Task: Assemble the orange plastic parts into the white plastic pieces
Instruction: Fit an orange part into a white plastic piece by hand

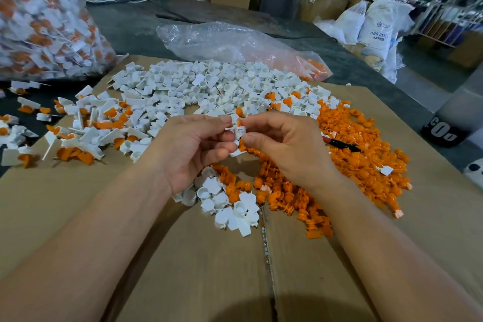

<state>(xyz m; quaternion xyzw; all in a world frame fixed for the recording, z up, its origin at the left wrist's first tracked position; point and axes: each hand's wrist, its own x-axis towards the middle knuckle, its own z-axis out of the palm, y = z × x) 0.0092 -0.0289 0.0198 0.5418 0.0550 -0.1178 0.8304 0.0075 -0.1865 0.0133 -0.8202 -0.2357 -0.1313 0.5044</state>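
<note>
Fingers of left hand point(193, 146) and right hand point(282, 146) pinch a white piece point(239, 132) with orange part point(239, 122)

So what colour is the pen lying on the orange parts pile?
The pen is black with a red end; the head view shows it.

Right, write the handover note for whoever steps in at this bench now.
Left hand: pinches a white piece above the cardboard.
Right hand: pinches an orange part at that piece; whether it is seated cannot be told.
Stock: white pile ahead, orange pile on the right.
Done: assembled units heaped on the left, more in the clear bag at far left.
Left: both loose piles, large.
</note>
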